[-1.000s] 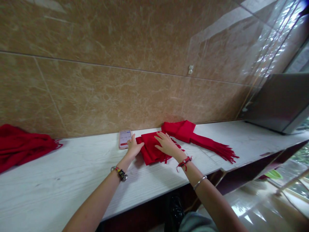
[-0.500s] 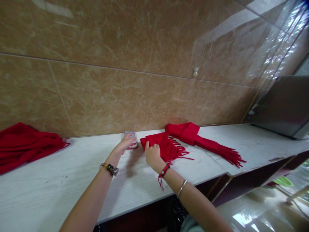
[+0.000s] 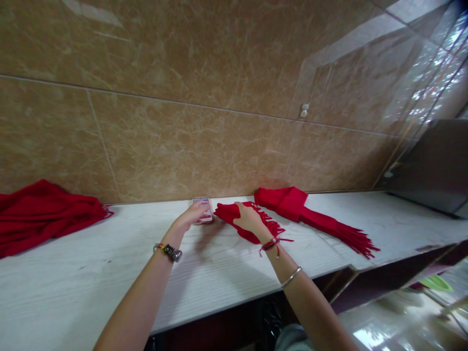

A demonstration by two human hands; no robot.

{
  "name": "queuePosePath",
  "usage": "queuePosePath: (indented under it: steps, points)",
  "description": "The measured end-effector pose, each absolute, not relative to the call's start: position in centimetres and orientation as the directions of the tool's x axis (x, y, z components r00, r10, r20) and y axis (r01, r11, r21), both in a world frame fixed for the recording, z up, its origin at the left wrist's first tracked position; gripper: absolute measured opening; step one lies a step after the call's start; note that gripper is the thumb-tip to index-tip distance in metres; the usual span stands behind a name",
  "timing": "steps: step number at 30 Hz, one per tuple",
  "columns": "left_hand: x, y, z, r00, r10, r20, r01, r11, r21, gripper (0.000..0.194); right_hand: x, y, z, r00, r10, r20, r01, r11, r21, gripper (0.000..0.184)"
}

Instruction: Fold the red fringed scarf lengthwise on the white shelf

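Observation:
My left hand (image 3: 192,215) reaches over a phone (image 3: 202,201) with a lit screen, fingers stretched out across it; whether they touch the glass I cannot tell. Just to the right, my right hand (image 3: 248,219) is closed on a red fringed scarf (image 3: 227,213), which lies bunched and folded under it. Some of its fingers are hidden by the hand and the cloth. Behind that lies another red scarf (image 3: 285,201), folded over itself, with its fringed tail (image 3: 340,231) running toward the front right.
A heap of red cloth (image 3: 44,214) lies at the left of the white counter (image 3: 109,278). The tiled wall (image 3: 183,141) rises directly behind. A dark grey box-shaped object (image 3: 431,165) stands at the far right. Below the front edge are open shelves (image 3: 380,285).
My right hand has moved slightly right and changed from pointing on the scarf to gripping it; the scarf's left end is now bunched. My left hand stays over the phone.

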State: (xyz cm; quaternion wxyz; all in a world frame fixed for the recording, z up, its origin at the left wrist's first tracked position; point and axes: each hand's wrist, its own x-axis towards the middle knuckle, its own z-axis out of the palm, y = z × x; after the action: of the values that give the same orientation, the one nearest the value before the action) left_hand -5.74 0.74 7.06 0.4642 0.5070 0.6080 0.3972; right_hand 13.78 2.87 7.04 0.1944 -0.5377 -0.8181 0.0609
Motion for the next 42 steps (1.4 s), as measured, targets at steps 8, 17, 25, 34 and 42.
queuePosePath:
  steps: [8,17,25,34,42]
  points:
    - [-7.8,-2.8,9.2,0.164,0.944,-0.287,0.083,0.276,0.958,0.077,10.8,0.0,7.3,-0.508,0.808,0.299,0.516,0.563,-0.645,0.057]
    - [-13.3,-6.4,5.8,-0.173,0.938,-0.301,0.125,0.325,0.938,0.090,4.5,-4.6,5.7,-0.648,0.736,0.198,0.460,0.585,-0.668,0.061]
    - [-19.2,-6.7,4.7,-0.328,0.906,-0.266,0.254,0.356,0.899,0.086,4.1,-0.7,5.6,-0.683,0.694,0.227,0.556,0.695,-0.456,0.042]
    - [-18.4,-6.6,6.0,-0.437,0.869,-0.233,0.424,0.427,0.798,0.092,6.6,3.6,4.3,-0.732,0.664,0.153,0.601,0.735,-0.313,0.037]
    - [-19.6,-6.9,6.0,-0.370,0.911,-0.180,0.443,0.343,0.828,0.099,6.9,2.9,2.6,-0.769,0.633,0.085,0.614,0.770,-0.176,0.030]
